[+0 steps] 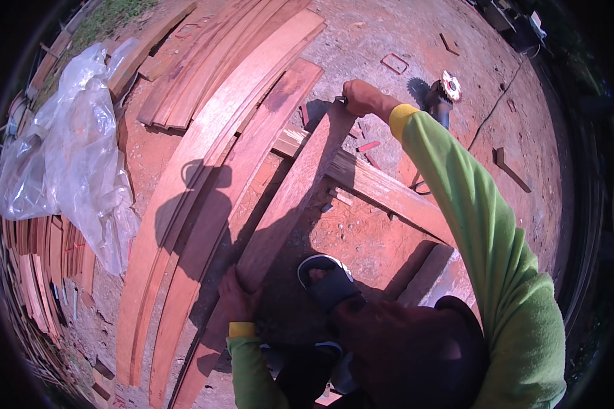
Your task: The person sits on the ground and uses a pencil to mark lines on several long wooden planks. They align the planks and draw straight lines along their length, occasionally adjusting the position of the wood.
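A long reddish-brown wooden plank [291, 204] runs diagonally before me, from the lower left up to my right hand. My left hand [239, 296] grips it near the lower part, thumb on one edge and fingers across the other side. At its far end, my right hand [362, 97] is closed in a fist around a small dark object [341, 99], mostly hidden by the fingers. The far part of this plank rests across a rough timber beam [378, 179]. Just left of it lies another plank [266, 138], parallel and apart from it.
More long boards [210, 122] lie further left, beside crumpled clear plastic sheeting [77, 143]. Stacked wood strips [46, 255] sit at far left. An angle grinder [440, 105] with a toothed disc stands on the ground at right. A timber block [435, 276] is near my sandalled foot [327, 281].
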Motion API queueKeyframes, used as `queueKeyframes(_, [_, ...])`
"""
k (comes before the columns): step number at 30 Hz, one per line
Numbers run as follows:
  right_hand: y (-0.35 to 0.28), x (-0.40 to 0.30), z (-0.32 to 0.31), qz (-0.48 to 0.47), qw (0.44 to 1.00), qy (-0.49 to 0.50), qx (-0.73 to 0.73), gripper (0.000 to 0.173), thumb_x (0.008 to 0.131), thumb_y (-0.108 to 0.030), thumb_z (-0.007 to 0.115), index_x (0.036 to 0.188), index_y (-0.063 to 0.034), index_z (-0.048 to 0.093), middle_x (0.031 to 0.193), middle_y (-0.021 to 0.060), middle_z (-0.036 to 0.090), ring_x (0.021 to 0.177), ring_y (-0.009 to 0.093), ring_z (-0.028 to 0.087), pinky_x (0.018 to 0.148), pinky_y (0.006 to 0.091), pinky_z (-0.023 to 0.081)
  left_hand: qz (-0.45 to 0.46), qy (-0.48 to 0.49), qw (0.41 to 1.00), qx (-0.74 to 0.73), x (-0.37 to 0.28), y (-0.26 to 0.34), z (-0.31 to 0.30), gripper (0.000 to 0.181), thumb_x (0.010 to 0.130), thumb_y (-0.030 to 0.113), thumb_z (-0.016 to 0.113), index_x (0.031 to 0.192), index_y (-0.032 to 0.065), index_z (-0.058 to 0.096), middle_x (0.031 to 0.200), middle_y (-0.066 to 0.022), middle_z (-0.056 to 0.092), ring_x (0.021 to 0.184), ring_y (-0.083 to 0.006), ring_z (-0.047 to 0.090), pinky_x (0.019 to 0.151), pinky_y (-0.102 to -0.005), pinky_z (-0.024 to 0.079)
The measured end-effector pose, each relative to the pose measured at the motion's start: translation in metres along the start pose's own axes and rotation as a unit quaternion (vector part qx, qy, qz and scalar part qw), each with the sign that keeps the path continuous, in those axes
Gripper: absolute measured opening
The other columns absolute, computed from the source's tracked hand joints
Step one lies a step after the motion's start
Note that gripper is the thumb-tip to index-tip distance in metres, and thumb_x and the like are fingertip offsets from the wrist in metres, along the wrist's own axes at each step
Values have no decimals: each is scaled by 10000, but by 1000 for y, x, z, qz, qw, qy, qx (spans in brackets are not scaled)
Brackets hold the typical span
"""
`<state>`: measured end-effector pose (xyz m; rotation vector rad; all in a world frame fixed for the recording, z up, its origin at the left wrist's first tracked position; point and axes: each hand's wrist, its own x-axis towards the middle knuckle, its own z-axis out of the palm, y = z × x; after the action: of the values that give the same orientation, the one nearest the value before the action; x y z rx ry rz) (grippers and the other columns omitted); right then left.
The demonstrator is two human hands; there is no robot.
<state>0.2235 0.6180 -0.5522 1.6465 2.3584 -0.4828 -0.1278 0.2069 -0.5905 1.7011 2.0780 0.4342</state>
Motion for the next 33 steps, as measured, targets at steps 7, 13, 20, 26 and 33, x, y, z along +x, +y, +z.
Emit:
queueKeyframes(7, [-6, -1, -17, -15, 996, -81, -32, 187, 606, -24, 610, 782, 12, 662, 692, 189, 648, 666, 324, 649, 609, 403, 506, 10, 4, 1000, 1, 0, -1, 2, 885, 546, 284, 857, 1272, 17, 427, 1163, -195, 526, 1072, -390, 501, 933, -462, 412])
queueKeyframes(13, [2, 0, -32, 30, 986, -149, 72, 139, 731, -54, 597, 832, -3, 677, 730, 116, 679, 639, 195, 668, 577, 328, 530, -17, -13, 1000, 8, -1, -1, 0, 891, 550, 293, 857, 1279, 19, 424, 1183, -197, 522, 1089, -386, 500, 947, -462, 402])
queueKeyframes(20, [15, -6, -12, 46, 983, -95, 149, 175, 803, -114, 540, 904, -36, 659, 755, 88, 652, 615, 192, 640, 503, 329, 544, -12, -11, 1000, -6, 1, -1, 0, 888, 554, 302, 859, 1280, 25, 429, 1188, -198, 522, 1096, -390, 497, 948, -462, 401])
queueKeyframes(26, [9, -4, -14, 46, 981, -113, 154, 174, 770, -113, 547, 877, -21, 648, 705, 104, 630, 602, 199, 631, 478, 327, 538, -21, -10, 1000, 3, 2, 1, -1, 883, 545, 286, 862, 1272, 22, 436, 1171, -193, 530, 1082, -393, 501, 937, -459, 409])
queueKeyframes(33, [9, -7, -7, 39, 981, -47, 184, 177, 660, -30, 518, 770, 8, 651, 657, 140, 629, 544, 241, 644, 424, 346, 503, -43, -44, 998, -8, 3, 4, -4, 900, 595, 322, 843, 1306, -6, 400, 1223, -227, 500, 1159, -401, 459, 980, -452, 390])
